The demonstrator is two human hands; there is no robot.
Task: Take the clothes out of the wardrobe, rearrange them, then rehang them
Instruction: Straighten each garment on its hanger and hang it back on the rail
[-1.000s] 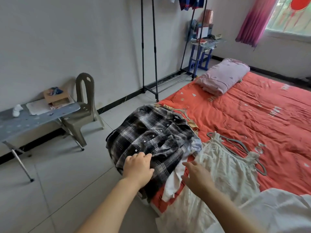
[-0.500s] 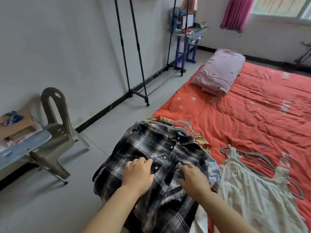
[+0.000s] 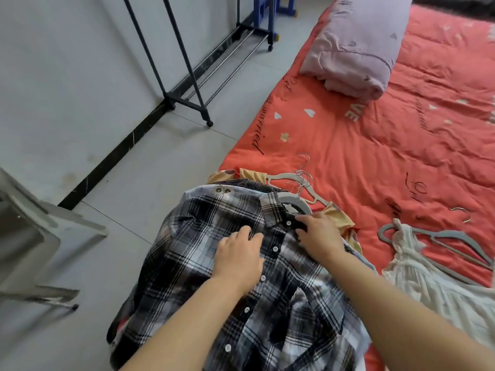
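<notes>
A black and white plaid shirt [image 3: 192, 266] lies on top of a pile of clothes at the bed's near left corner, still on a grey hanger [image 3: 296, 205] that shows at its collar. My left hand [image 3: 238, 257] rests flat on the shirt's chest beside the button row. My right hand [image 3: 318, 234] is at the collar, fingers curled on the fabric near the top button. A white strappy dress [image 3: 417, 271] on a grey hanger [image 3: 450, 243] lies to the right on the bed.
The orange-red quilt [image 3: 375, 145] covers the bed, with a folded lilac blanket [image 3: 359, 46] at its far end. A black clothes rack's base [image 3: 192, 103] stands by the wall on the grey tiled floor. A grey plastic chair [image 3: 34, 236] is at the left.
My view has dropped and come closer to the pile. Both hands slid up the plaid shirt, the right one from the shirt's side to the collar.
</notes>
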